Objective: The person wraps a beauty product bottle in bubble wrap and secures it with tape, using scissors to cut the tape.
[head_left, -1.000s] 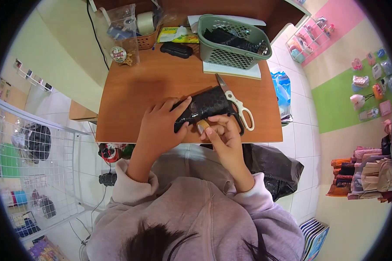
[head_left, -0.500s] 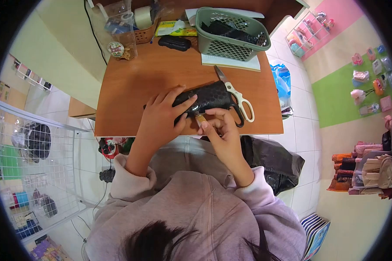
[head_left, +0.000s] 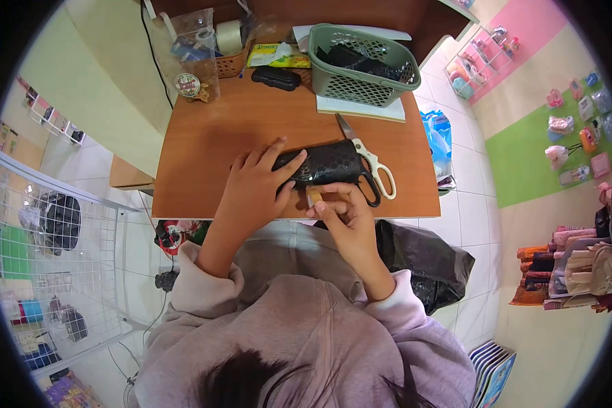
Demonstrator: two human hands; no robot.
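A black wrapped package (head_left: 330, 164) with a glossy, bubble-patterned surface lies on the desk in front of me. My left hand (head_left: 257, 180) rests across its left end, fingers spread over the top and thumb along the near side. At the package's near edge, my right hand (head_left: 347, 212) pinches a small tan tape roll (head_left: 314, 196) between thumb and fingers, right against the wrapping. Scissors (head_left: 369, 158) with one white and one black handle lie at the package's right end, blades pointing away from me and partly apart.
Toward the back stand a grey-green basket (head_left: 360, 88) with black material inside, a black case (head_left: 276, 78), a yellow packet (head_left: 279, 56) and a brown basket (head_left: 231, 65) with a wide tape roll (head_left: 229, 39). A black bag (head_left: 421, 262) is below the desk's front edge, to the right.
The view has tilted slightly, so the desk items sit lower in it. The tape roll has turned a little in my right hand; my left hand stays on the package.
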